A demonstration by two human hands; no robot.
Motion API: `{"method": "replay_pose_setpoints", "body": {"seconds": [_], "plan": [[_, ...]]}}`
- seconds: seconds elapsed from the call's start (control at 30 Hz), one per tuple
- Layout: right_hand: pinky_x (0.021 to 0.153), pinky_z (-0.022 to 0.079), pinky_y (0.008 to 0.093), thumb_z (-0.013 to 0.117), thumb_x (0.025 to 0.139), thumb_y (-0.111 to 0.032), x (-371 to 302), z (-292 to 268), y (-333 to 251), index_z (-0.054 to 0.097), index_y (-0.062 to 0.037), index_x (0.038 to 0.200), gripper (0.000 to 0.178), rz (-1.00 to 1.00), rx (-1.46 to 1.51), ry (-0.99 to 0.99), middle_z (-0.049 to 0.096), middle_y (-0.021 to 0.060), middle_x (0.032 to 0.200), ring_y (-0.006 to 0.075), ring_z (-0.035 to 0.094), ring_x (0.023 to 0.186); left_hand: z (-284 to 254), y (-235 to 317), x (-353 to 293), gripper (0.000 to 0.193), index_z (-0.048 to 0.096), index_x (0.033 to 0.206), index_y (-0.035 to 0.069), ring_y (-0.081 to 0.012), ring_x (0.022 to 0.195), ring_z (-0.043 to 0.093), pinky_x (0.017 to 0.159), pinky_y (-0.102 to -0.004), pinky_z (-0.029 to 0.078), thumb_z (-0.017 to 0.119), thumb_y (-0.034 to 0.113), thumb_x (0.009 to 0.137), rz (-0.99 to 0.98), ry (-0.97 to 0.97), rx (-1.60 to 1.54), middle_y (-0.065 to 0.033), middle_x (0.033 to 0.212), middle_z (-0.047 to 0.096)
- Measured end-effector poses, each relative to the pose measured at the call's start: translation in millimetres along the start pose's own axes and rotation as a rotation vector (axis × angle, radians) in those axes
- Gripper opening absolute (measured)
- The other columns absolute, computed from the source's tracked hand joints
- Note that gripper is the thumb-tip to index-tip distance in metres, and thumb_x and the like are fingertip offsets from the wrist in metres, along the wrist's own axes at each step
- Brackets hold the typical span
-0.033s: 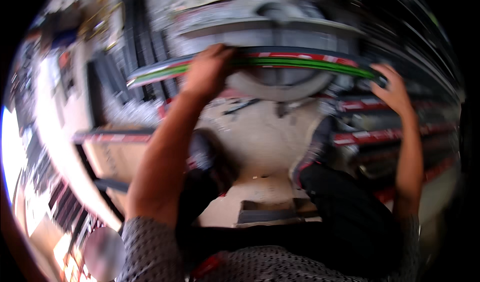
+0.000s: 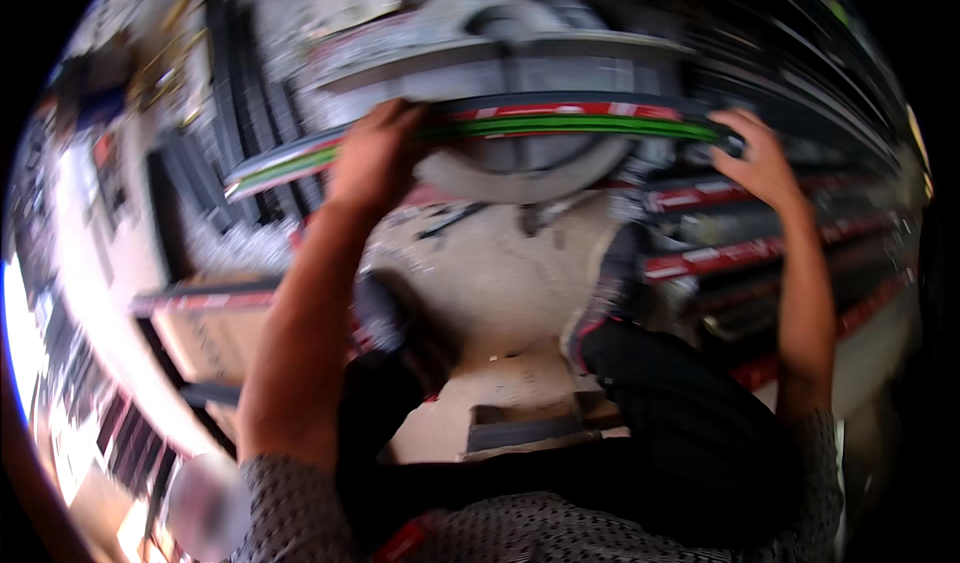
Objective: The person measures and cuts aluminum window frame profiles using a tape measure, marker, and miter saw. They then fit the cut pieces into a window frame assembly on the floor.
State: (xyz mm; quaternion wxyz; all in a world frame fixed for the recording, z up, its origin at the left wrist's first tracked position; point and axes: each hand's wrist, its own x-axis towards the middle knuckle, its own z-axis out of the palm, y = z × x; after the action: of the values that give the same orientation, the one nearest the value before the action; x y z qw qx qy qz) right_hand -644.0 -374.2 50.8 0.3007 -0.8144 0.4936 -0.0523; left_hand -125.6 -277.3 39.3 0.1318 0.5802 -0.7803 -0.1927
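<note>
A long, slim profile strip, dark grey with red and bright green bands along it, lies across the view in front of me. My left hand is closed round it left of its middle, and its left end sticks out past my wrist. At the right end of the strip, my right hand has its fingers above and its thumb below, with the dark end between them. Just behind and beneath the strip stands a grey machine base with a curved plate and a straight fence, partly hidden by it. Motion blurs the picture.
Dark long profiles lie at the back left. More profiles with red bands are stacked at the right. A cardboard box stands at the left, under a red-edged bar. My shoes are on the floor below the machine base.
The whole view has swung slightly, so the scene sits farther left in the picture. My hands and the strip keep nearly the same place against the machine base.
</note>
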Motion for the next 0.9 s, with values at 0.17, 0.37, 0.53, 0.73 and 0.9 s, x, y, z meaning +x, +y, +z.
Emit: {"method": "replay_pose_setpoints", "body": {"seconds": [0.17, 0.37, 0.53, 0.73, 0.9], "plan": [[0.095, 0.053, 0.0384, 0.076, 0.081, -0.016, -4, -8, -12, 0.068, -0.001, 0.12, 0.042, 0.025, -0.053, 0.042, 0.068, 0.0163, 0.113, 0.0351, 0.067, 0.104, 0, 11, 5, 0.045, 0.067, 0.131, 0.009, -0.0355, 0.116, 0.065, 0.097, -0.0436, 0.053, 0.077, 0.013, 0.087, -0.019, -0.002, 0.102, -0.0116, 0.126, 0.068], [0.097, 0.053, 0.0419, 0.076, 0.079, -0.027, -10, -3, -6, 0.071, -0.0032, 0.119, 0.047, 0.068, -0.092, 0.084, 0.069, 0.0177, 0.116, 0.0372, 0.067, 0.109, 5, 11, 5, 0.048, 0.067, 0.131, 0.007, -0.0344, 0.117, 0.064, 0.099, -0.0436, 0.053, 0.079, 0.014, 0.085, -0.012, -0.001, 0.118, -0.0113, 0.127, 0.068], [0.095, 0.053, 0.0426, 0.075, 0.082, -0.025, -6, -2, -8, 0.07, -0.0024, 0.115, 0.041, 0.057, -0.135, 0.085, 0.07, 0.0183, 0.112, 0.0373, 0.067, 0.106, 2, 8, 4, 0.05, 0.063, 0.139, 0.008, -0.0345, 0.124, 0.063, 0.106, -0.0433, 0.05, 0.075, 0.016, 0.091, -0.067, -0.073, 0.136, -0.0139, 0.135, 0.064], [0.091, 0.054, 0.0464, 0.073, 0.083, -0.033, -4, 2, -2, 0.071, -0.0031, 0.11, 0.04, 0.061, -0.176, 0.122, 0.071, 0.0205, 0.107, 0.0408, 0.067, 0.104, 5, 5, 4, 0.051, 0.064, 0.138, 0.009, -0.0354, 0.12, 0.064, 0.102, -0.0439, 0.052, 0.077, 0.014, 0.089, -0.025, -0.042, 0.148, -0.0137, 0.132, 0.065], [0.089, 0.052, 0.0465, 0.075, 0.087, -0.035, 1, 2, -17, 0.068, -0.0023, 0.107, 0.039, 0.198, -0.26, 0.103, 0.069, 0.022, 0.104, 0.0415, 0.066, 0.102, 5, 4, 3, 0.05, 0.064, 0.138, 0.01, -0.0353, 0.12, 0.064, 0.102, -0.0442, 0.052, 0.076, 0.015, 0.089, -0.007, -0.033, 0.153, -0.0135, 0.132, 0.065]]}}
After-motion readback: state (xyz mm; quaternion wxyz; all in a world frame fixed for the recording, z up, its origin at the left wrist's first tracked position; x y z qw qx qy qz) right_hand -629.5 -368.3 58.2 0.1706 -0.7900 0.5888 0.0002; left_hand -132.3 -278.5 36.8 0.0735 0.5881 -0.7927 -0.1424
